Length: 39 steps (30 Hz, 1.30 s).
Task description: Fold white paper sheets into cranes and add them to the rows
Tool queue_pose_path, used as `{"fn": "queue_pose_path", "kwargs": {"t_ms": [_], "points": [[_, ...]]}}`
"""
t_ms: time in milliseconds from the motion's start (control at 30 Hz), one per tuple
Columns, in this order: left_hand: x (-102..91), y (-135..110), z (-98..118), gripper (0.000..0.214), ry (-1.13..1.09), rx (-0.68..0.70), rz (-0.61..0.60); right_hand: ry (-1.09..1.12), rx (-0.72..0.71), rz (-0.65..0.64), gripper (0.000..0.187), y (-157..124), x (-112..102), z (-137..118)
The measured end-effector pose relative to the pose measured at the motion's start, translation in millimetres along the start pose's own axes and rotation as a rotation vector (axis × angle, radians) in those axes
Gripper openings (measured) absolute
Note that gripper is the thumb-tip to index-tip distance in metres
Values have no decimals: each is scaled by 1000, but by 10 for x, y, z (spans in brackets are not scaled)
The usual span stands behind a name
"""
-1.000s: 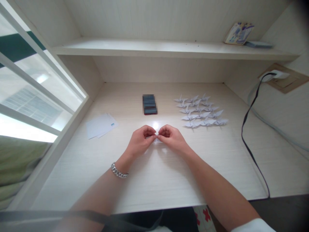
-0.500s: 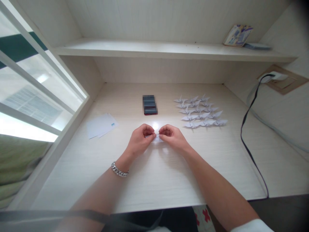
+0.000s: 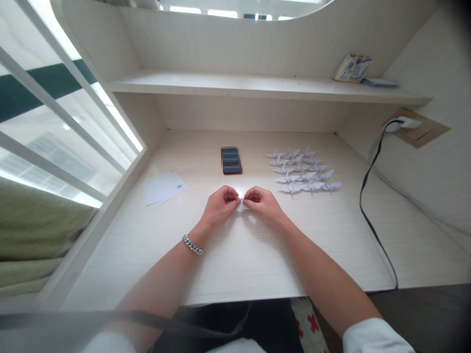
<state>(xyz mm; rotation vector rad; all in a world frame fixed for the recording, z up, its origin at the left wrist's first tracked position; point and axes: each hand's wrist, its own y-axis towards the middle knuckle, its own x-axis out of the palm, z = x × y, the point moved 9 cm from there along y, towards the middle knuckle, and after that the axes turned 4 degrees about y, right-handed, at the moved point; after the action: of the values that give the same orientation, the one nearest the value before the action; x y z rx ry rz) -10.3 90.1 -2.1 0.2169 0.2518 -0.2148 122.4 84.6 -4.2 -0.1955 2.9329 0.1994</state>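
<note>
One small piece of white paper pinched narrowly by fingertips of left hand and right hand, at middle of desk; its shape mostly hidden by fingers. One bracelet worn on left wrist. One dark item set beyond hands, its surface blurred out. Five rows of paper cranes laid to right, overlapped, exact number hard to make out. At least two paper sheets stacked to left, lower one partly covered. Both sleeves cut off by frame.
</note>
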Motion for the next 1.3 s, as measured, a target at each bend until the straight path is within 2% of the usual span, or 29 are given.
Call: {"fn": "queue_pose_path", "kwargs": {"t_ms": [400,767,867,1067,1300], "points": [[11,-19,9,14,5,26,11,-65,-40,16,10,-9,11,14],[-67,-5,-14,19,-51,13,58,63,-50,-12,16,16,19,-22],[-37,-12,-12,19,-52,3,35,50,-24,-16,17,1,31,-10],[-11,5,-85,19,-154,-108,-52,31,-9,-37,14,-2,34,-26],[-14,6,-92,19,-83,-84,-80,-12,-47,-54,13,-14,32,-46]]}}
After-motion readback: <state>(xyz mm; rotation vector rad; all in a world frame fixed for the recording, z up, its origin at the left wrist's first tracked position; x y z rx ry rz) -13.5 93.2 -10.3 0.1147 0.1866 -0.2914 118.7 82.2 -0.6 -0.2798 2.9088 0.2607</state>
